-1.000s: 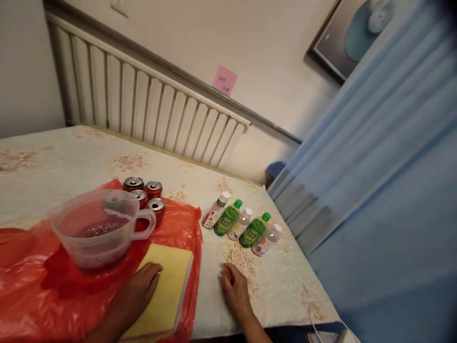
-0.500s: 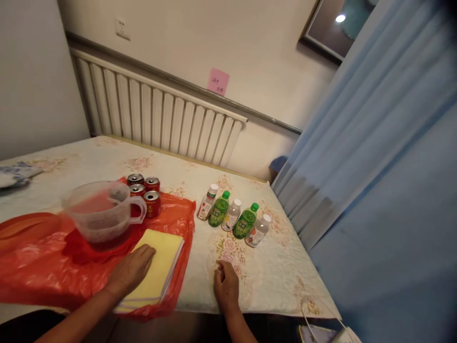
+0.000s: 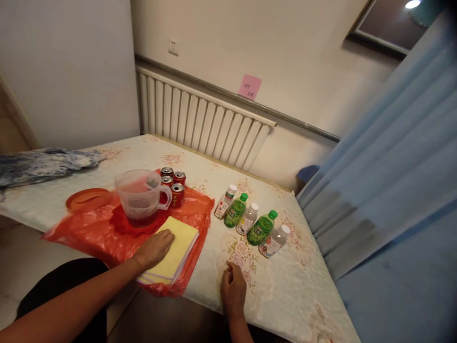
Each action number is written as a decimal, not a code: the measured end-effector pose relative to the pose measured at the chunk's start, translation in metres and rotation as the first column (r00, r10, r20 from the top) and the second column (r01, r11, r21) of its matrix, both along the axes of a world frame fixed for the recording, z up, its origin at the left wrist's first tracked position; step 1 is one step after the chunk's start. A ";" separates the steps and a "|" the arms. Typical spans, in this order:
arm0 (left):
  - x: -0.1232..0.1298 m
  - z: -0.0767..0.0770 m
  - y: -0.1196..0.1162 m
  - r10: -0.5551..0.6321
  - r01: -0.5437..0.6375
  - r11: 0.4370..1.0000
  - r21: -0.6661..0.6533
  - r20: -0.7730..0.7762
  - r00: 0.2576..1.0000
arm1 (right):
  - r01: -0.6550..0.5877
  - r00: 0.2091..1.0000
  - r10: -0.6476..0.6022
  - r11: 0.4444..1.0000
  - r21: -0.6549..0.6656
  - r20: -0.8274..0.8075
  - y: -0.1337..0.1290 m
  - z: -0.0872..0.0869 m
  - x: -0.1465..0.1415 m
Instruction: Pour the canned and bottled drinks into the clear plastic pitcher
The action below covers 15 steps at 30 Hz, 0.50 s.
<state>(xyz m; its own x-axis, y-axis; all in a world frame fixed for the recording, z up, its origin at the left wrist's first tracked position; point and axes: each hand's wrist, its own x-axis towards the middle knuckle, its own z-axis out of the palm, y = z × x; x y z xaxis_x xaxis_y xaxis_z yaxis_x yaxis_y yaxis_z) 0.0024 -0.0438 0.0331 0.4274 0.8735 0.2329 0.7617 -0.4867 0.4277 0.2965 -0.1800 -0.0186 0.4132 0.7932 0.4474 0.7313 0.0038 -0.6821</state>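
Observation:
My left hand (image 3: 156, 248) lies on a folded yellow cloth (image 3: 178, 243) with pale lilac edges, its fingers stretched flat over the near-left part. Under the cloth spreads a red plastic bag (image 3: 200, 205). Just beyond that hand, a clear plastic measuring jug (image 3: 137, 197) with its handle to the right stands on the bag. Several red drink cans (image 3: 177, 195) are grouped behind the handle. My right hand (image 3: 234, 288) rests on the flowered tablecloth (image 3: 278, 290), fingers loosely curled in, with nothing visible in them. Beyond it, green-capped bottles (image 3: 262, 228) and white-capped bottles (image 3: 274, 242) stand in a slanting row.
An orange-red round lid (image 3: 87, 199) lies left of the jug. Crumpled blue-and-white fabric (image 3: 46, 164) sits at the table's far left. A radiator (image 3: 203, 119) runs along the wall behind, and a blue curtain (image 3: 385, 190) hangs at the right.
The camera view has turned left, so everything appears further right, and more of the fabric and the lid shows. Both hands keep their places on the cloth and the table.

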 end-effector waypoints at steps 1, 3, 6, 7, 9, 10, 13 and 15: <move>0.000 -0.001 -0.001 -0.022 0.022 1.000 0.006 -0.025 0.999 | -0.001 1.000 0.001 1.000 0.005 -0.008 0.000 -0.001 0.000; -0.001 -0.002 -0.002 -0.056 0.058 0.998 0.020 -0.083 0.995 | -0.004 1.000 0.005 1.000 0.018 -0.021 -0.001 -0.003 0.001; -0.002 -0.005 0.000 -0.066 0.072 0.997 0.034 -0.143 0.987 | -0.019 1.000 0.019 1.000 0.013 -0.016 -0.001 -0.007 0.002; -0.003 -0.007 0.001 -0.068 0.075 0.996 0.038 -0.159 0.985 | -0.028 1.000 0.028 1.000 0.006 -0.008 -0.002 -0.008 0.003; -0.004 -0.010 0.003 -0.068 0.079 0.996 0.051 -0.183 0.981 | -0.041 0.999 0.041 0.999 0.006 0.011 -0.002 -0.011 0.005; -0.004 -0.012 0.004 -0.066 0.079 0.995 0.060 -0.191 0.979 | -0.046 0.999 0.045 0.999 0.012 0.023 -0.002 -0.012 0.005; -0.001 -0.015 0.004 -0.051 0.073 0.991 0.108 -0.196 0.979 | -0.042 0.997 0.040 0.999 0.025 0.065 -0.001 -0.016 0.007; 0.003 -0.017 0.004 -0.038 0.066 0.986 0.151 -0.182 0.983 | -0.041 0.995 0.038 0.999 0.028 0.091 0.000 -0.018 0.008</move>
<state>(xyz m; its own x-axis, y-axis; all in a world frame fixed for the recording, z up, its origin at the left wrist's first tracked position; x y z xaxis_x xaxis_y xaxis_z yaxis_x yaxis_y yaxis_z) 0.0055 -0.0394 0.0165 0.5183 0.8078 0.2806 0.7903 -0.5779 0.2037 0.3043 -0.1801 -0.0368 0.3386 0.7939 0.5050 0.7890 0.0530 -0.6122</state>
